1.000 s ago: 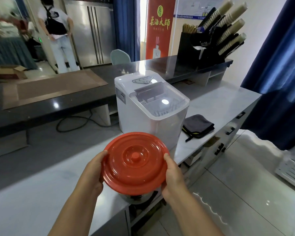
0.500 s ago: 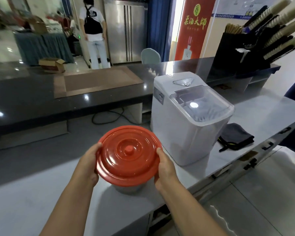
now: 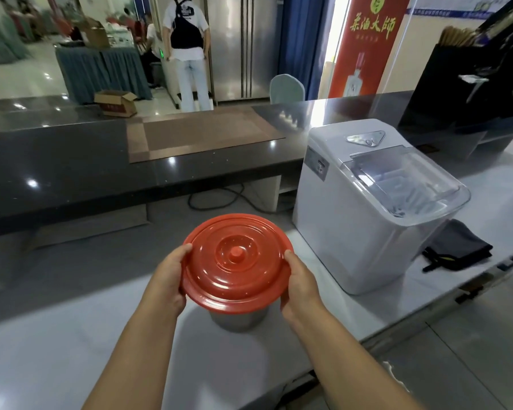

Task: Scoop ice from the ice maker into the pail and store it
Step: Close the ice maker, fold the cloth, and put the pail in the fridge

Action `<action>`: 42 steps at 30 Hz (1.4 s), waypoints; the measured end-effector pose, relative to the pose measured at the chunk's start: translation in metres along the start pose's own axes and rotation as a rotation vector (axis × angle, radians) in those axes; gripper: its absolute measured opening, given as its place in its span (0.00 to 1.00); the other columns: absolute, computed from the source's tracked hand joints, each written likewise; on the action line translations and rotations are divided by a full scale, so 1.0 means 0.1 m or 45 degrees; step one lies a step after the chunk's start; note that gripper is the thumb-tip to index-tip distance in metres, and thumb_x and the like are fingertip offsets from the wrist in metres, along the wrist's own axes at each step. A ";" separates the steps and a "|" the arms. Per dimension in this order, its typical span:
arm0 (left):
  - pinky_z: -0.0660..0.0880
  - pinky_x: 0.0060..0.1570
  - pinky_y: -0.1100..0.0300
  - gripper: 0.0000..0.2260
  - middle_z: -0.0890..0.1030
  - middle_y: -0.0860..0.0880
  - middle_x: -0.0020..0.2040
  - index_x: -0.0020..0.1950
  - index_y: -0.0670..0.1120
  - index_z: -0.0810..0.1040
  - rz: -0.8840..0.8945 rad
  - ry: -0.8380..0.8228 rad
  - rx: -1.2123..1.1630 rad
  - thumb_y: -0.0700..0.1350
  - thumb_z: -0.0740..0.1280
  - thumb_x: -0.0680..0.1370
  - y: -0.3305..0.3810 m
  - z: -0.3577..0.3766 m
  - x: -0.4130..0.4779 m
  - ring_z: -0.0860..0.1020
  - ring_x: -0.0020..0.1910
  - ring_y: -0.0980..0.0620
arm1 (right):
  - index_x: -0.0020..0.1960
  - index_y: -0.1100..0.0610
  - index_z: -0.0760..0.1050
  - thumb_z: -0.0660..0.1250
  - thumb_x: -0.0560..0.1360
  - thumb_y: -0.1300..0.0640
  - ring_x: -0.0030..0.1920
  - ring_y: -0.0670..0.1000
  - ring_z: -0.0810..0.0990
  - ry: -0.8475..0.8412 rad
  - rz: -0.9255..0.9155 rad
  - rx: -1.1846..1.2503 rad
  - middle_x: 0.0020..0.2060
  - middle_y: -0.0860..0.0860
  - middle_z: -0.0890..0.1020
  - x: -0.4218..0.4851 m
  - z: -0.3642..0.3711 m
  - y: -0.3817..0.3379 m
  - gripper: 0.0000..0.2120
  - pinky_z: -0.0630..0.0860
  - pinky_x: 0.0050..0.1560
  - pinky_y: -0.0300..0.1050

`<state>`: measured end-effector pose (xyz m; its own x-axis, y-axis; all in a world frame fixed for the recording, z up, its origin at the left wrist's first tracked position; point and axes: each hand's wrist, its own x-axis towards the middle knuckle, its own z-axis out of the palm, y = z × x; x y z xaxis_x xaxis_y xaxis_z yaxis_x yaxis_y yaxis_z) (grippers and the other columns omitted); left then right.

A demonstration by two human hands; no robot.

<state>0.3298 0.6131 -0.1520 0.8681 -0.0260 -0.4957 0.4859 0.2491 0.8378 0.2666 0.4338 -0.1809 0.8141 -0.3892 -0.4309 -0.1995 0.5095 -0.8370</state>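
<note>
A round red lid [image 3: 237, 263] with a small centre knob covers a grey metal pail [image 3: 239, 319], which stands on the pale counter; only the pail's lower wall shows. My left hand [image 3: 172, 281] grips the lid's left rim and my right hand [image 3: 298, 284] grips its right rim. The white ice maker [image 3: 365, 202] stands on the counter just right of the pail, its clear lid down. No scoop is in sight.
A folded dark cloth [image 3: 456, 247] lies right of the ice maker near the counter's front edge. A raised dark counter [image 3: 71, 161] with a brown mat [image 3: 202, 133] runs behind. A person [image 3: 187, 51] stands far back by steel fridges.
The pail with its lid, held in both hands, has moved leftward away from the counter's front edge and now stands left of the ice maker. My view has swung to the left.
</note>
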 end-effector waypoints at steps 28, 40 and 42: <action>0.76 0.46 0.60 0.15 0.85 0.48 0.43 0.45 0.48 0.82 0.530 -0.823 0.517 0.34 0.58 0.79 -0.27 2.06 -0.70 0.82 0.46 0.50 | 0.45 0.62 0.78 0.57 0.80 0.55 0.42 0.54 0.80 0.347 -0.072 0.210 0.41 0.58 0.83 0.05 -1.57 -0.83 0.15 0.75 0.42 0.45; 0.77 0.47 0.64 0.12 0.84 0.49 0.46 0.46 0.48 0.81 0.182 -1.092 0.739 0.36 0.59 0.79 -1.43 3.83 -0.84 0.81 0.47 0.53 | 0.46 0.64 0.78 0.60 0.78 0.62 0.39 0.56 0.81 0.572 -0.100 0.012 0.38 0.59 0.82 0.79 -3.49 -1.60 0.09 0.77 0.38 0.46; 0.76 0.49 0.64 0.11 0.83 0.47 0.50 0.48 0.48 0.81 0.120 -1.037 0.768 0.37 0.60 0.78 -1.65 4.18 -0.73 0.80 0.51 0.52 | 0.45 0.63 0.78 0.61 0.77 0.64 0.37 0.55 0.80 0.589 -0.098 -0.013 0.38 0.59 0.82 0.97 -3.82 -1.75 0.07 0.78 0.37 0.45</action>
<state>0.2291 0.1692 -0.1580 0.6014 -0.7390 -0.3038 0.1870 -0.2395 0.9527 0.1717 0.0140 -0.2051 0.4989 -0.7280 -0.4703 -0.1547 0.4591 -0.8748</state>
